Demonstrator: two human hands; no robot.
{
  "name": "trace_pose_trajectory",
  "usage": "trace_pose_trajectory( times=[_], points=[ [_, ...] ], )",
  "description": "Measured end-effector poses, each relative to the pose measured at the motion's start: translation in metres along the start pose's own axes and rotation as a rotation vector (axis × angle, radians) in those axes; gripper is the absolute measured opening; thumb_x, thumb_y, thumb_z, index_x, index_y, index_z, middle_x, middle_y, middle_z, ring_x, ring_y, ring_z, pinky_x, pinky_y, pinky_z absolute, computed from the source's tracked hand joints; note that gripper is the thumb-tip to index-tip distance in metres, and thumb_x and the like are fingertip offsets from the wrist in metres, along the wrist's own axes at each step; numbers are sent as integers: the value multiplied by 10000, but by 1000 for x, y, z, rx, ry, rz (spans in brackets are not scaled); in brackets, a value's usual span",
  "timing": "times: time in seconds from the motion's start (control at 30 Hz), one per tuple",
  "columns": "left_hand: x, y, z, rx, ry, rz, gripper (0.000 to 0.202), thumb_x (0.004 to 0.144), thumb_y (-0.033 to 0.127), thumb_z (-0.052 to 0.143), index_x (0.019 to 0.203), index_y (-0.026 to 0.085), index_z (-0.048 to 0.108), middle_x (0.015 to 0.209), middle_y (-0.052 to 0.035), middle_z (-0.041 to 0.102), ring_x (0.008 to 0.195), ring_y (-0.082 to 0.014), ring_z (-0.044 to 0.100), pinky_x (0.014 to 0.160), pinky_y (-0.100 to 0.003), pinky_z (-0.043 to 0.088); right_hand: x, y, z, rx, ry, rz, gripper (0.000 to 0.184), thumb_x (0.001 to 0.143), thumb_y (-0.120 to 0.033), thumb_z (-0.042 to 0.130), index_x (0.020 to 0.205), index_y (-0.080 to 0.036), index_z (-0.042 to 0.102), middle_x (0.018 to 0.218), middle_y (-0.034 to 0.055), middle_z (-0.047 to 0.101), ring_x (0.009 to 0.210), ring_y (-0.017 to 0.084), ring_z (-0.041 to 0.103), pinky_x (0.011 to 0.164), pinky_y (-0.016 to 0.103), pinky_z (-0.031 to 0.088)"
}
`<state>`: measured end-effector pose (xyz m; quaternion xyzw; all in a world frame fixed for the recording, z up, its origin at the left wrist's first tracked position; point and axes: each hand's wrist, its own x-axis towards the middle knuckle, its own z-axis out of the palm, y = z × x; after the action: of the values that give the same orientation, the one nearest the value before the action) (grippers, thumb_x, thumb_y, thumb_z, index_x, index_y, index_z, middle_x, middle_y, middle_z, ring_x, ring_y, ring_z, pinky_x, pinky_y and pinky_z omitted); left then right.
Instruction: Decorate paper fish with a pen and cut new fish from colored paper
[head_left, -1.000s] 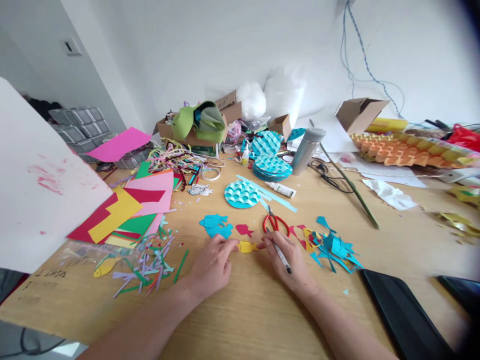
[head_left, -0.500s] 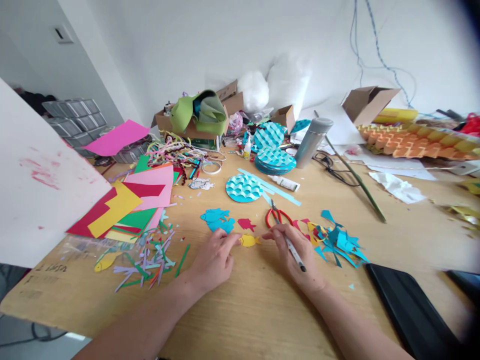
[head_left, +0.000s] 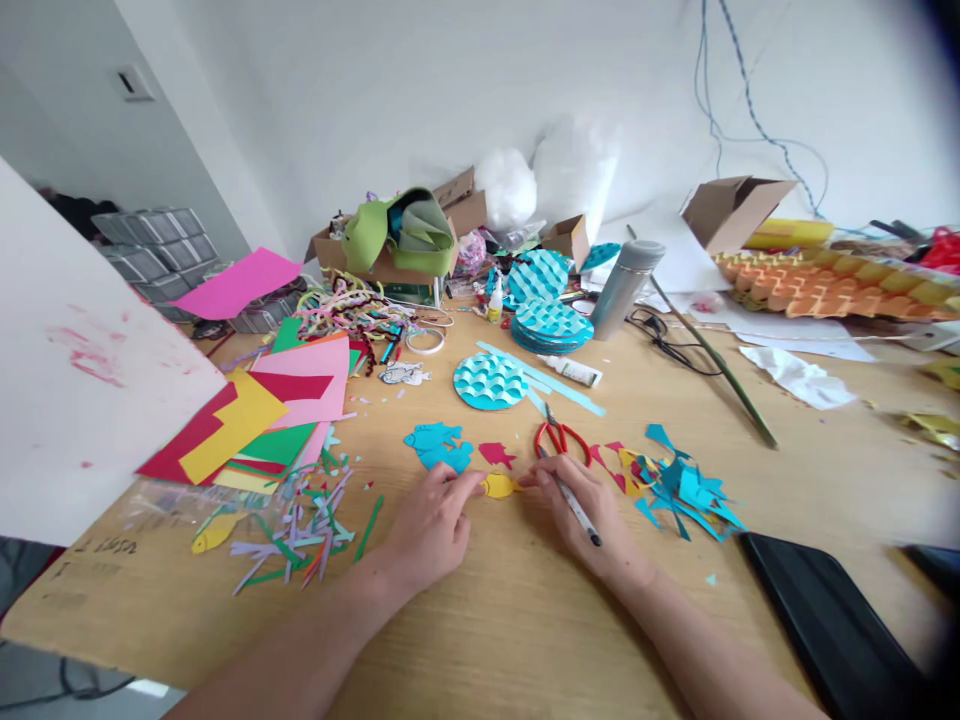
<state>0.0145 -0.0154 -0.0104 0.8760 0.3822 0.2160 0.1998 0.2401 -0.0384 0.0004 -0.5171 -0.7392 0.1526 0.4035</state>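
A small yellow paper fish (head_left: pixel 498 486) lies flat on the table between my hands. My left hand (head_left: pixel 433 520) rests with its fingers curled, the index fingertip pressing the fish's left end. In my right hand (head_left: pixel 589 510) is a pen (head_left: pixel 579 511), gripped with its rear end slanting back toward me; its tip is hidden by my fingers near the fish's tail. Just beyond are a red paper fish (head_left: pixel 496 455) and overlapping blue paper fish (head_left: pixel 438 446). Red-handled scissors (head_left: pixel 561 438) lie right behind my right hand.
Blue paper scraps (head_left: pixel 694 490) lie to the right, near a black tablet-like device (head_left: pixel 825 620). Thin paper strips (head_left: pixel 300 540) and coloured sheets (head_left: pixel 255 420) spread on the left. A turquoise patterned disc (head_left: pixel 491 380), a glue bottle (head_left: pixel 574 371) and a grey flask (head_left: pixel 628 285) stand farther back.
My right hand has moved slightly left, bringing its fingertips to the yellow fish's tail. My left hand stays on the fish. The whole view has shifted a little.
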Motion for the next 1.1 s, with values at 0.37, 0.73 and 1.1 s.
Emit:
trace_pose_trajectory(
  times=[0.37, 0.73, 1.1],
  points=[
    [2, -1, 0, -14, 5, 3, 655, 682, -74, 428, 1262, 228, 476, 1113, -28, 639, 1078, -214, 521, 930, -382, 490, 3, -4, 0, -25, -52, 23, 227, 986, -264, 412, 836, -200, 571, 789, 70, 622, 715, 188, 615, 655, 298, 498],
    [1, -2, 1, 3, 23, -10, 623, 677, -74, 438, 1219, 225, 510, 1060, -48, 581, 1044, -207, 547, 919, -372, 504, 4, 5, 3, -65, 54, -8, 171, 965, -224, 469, 1026, -203, 627, 964, 114, 633, 922, 229, 618, 772, 364, 536],
    [3, 4, 0, 66, 41, 107, 399, 861, 51, 472, 1213, 208, 576, 1217, -59, 611, 1115, -239, 488, 986, -445, 465, 3, 15, 15, -178, -47, -78, 230, 962, -233, 460, 1082, -204, 655, 1063, 150, 621, 1114, 287, 571, 911, 501, 515]
  ],
)
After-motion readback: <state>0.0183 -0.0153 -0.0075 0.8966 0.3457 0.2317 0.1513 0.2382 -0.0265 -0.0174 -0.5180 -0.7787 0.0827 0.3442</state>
